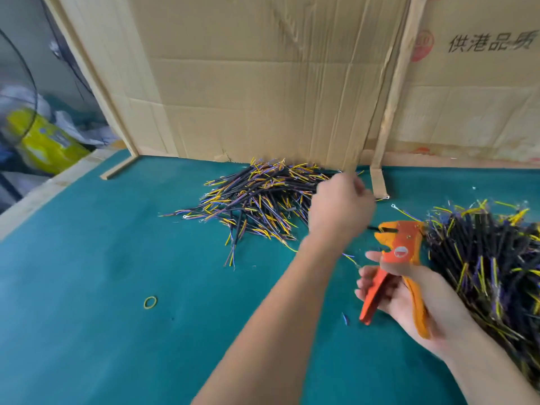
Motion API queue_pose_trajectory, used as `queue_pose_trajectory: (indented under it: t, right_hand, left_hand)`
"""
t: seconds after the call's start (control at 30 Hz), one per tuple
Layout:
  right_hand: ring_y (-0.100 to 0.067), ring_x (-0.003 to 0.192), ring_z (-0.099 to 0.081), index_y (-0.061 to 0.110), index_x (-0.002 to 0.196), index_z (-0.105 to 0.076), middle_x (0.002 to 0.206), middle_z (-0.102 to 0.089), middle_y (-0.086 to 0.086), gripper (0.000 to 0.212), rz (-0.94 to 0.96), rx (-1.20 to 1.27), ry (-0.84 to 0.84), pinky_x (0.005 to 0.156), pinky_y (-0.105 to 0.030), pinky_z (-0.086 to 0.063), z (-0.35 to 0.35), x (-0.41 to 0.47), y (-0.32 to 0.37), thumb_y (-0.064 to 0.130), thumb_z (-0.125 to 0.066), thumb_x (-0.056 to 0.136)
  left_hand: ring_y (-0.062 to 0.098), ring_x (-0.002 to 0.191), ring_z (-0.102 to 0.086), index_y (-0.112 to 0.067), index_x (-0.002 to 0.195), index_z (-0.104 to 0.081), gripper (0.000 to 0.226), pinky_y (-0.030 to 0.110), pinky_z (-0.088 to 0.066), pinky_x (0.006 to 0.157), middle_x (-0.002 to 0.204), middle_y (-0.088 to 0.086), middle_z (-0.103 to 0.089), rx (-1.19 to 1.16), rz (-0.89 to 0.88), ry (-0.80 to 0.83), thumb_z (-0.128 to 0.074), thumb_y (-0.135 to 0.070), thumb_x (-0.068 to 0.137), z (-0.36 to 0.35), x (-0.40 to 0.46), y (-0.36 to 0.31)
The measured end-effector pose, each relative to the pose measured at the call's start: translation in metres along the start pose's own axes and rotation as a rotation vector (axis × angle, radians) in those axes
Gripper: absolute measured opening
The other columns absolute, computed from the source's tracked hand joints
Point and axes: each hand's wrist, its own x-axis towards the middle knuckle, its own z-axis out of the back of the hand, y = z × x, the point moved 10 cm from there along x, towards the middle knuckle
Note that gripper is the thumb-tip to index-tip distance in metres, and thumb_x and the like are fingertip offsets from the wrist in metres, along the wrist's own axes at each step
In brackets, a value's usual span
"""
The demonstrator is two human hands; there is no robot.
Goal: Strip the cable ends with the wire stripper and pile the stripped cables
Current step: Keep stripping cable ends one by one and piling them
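Note:
My right hand (415, 305) grips the handles of the orange wire stripper (401, 247), jaws pointing up and left above the green mat. A short black stub shows at the jaws. My left hand (340, 206) reaches forward over the right edge of a heap of black cables (257, 200) with yellow and purple wire ends, by the cardboard wall. I see that hand from the back, blurred, its fingers curled; whether a cable is in it is hidden. A second, denser heap of black cables (491, 258) lies at the right, just beyond the stripper.
A green mat (117, 287) covers the table. A cardboard wall (263, 83) closes off the back. A yellow rubber band (150, 302) and small wire scraps (345, 318) lie on the mat. Clutter with a yellow object (43, 141) sits beyond the table's left edge.

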Motion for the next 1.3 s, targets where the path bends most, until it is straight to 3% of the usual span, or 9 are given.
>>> queue_pose_trajectory:
  t: [0.1,0.23,0.43,0.6,0.73,0.83,0.93,1.13,1.3]
  right_hand:
    - [-0.038,0.076,-0.07,-0.003,0.122,-0.063,0.092,-0.069,-0.027,0.058,0.009,-0.004,-0.023,0.067,-0.047,-0.062,0.004,0.001,0.0,0.017,-0.073,0.068]
    - [-0.039,0.079,-0.071,-0.005,0.126,-0.06,0.093,-0.068,-0.028,0.058,0.017,0.014,0.005,0.07,-0.047,-0.061,0.006,0.001,-0.001,0.016,-0.07,0.073]
    - [-0.04,0.08,-0.069,-0.005,0.128,-0.059,0.094,-0.067,-0.029,0.056,0.005,0.024,0.048,0.073,-0.049,-0.06,0.004,0.001,-0.002,0.014,-0.069,0.076]
    - [-0.04,0.079,-0.068,-0.007,0.128,-0.058,0.095,-0.066,-0.029,0.055,-0.026,0.038,0.05,0.072,-0.049,-0.06,-0.001,-0.001,0.0,0.013,-0.068,0.078]
    - [-0.036,0.077,-0.068,-0.008,0.127,-0.061,0.109,-0.069,-0.03,0.063,-0.081,-0.031,0.118,0.068,-0.045,-0.06,-0.011,-0.006,-0.003,0.013,-0.076,0.069]
    - [-0.034,0.077,-0.066,-0.005,0.127,-0.062,0.128,-0.066,-0.027,0.056,-0.072,-0.036,0.204,0.071,-0.045,-0.059,-0.022,-0.013,0.001,0.01,-0.073,0.075]
    - [-0.035,0.076,-0.064,-0.007,0.127,-0.062,0.136,-0.062,-0.025,0.064,-0.002,-0.014,0.26,0.072,-0.045,-0.058,-0.026,-0.017,0.014,0.02,-0.082,0.072]
    - [-0.035,0.075,-0.065,-0.005,0.127,-0.065,0.138,-0.063,-0.019,0.049,0.044,-0.013,0.227,0.07,-0.043,-0.057,-0.022,-0.017,0.021,0.014,-0.067,0.081]
    - [-0.035,0.077,-0.066,-0.001,0.123,-0.07,0.132,-0.065,-0.02,0.049,0.04,-0.031,0.194,0.071,-0.042,-0.058,-0.018,-0.015,0.022,0.014,-0.072,0.077]
  left_hand:
    - [0.038,0.101,-0.062,-0.012,0.101,-0.064,0.021,0.035,-0.048,0.081,0.104,0.013,-0.069,0.046,0.336,-0.237,-0.056,-0.021,0.084,0.069,0.012,0.111]
    - [0.041,0.111,-0.059,-0.006,0.116,-0.052,0.039,0.044,-0.051,0.091,0.117,0.018,-0.064,0.146,0.525,-0.159,-0.058,-0.036,0.091,0.067,0.002,0.176]
    - [0.042,0.102,-0.061,-0.004,0.1,-0.065,0.029,0.043,-0.054,0.084,0.11,0.019,-0.066,0.19,0.519,-0.182,-0.061,-0.027,0.083,0.058,0.001,0.177]
    - [0.035,0.08,-0.068,-0.003,0.068,-0.061,0.032,0.038,-0.056,0.074,0.076,0.015,-0.072,-0.038,0.469,-0.255,-0.061,-0.033,0.081,0.055,-0.03,0.156]
    - [0.015,0.054,-0.066,-0.015,0.085,-0.064,0.006,0.029,-0.05,0.057,0.062,-0.003,-0.071,-0.323,0.326,-0.207,-0.061,-0.02,0.087,0.016,-0.077,0.128]
    - [0.012,0.056,-0.063,-0.024,0.087,-0.063,0.008,0.033,-0.056,0.06,0.068,-0.007,-0.071,-0.393,0.188,-0.194,-0.067,-0.019,0.092,-0.012,-0.107,0.103]
    - [0.007,0.063,-0.064,-0.028,0.09,-0.065,0.014,0.015,-0.048,0.061,0.074,-0.015,-0.07,-0.36,0.078,-0.169,-0.071,-0.016,0.092,-0.031,-0.124,0.091]
    - [0.011,0.06,-0.058,-0.027,0.095,-0.069,0.014,0.015,-0.045,0.059,0.071,-0.013,-0.065,-0.347,0.008,-0.2,-0.076,-0.017,0.089,-0.026,-0.124,0.092]
    - [0.008,0.055,-0.052,-0.03,0.098,-0.073,0.017,0.014,-0.041,0.057,0.068,-0.012,-0.064,-0.368,-0.025,-0.186,-0.075,-0.016,0.089,-0.028,-0.125,0.091]
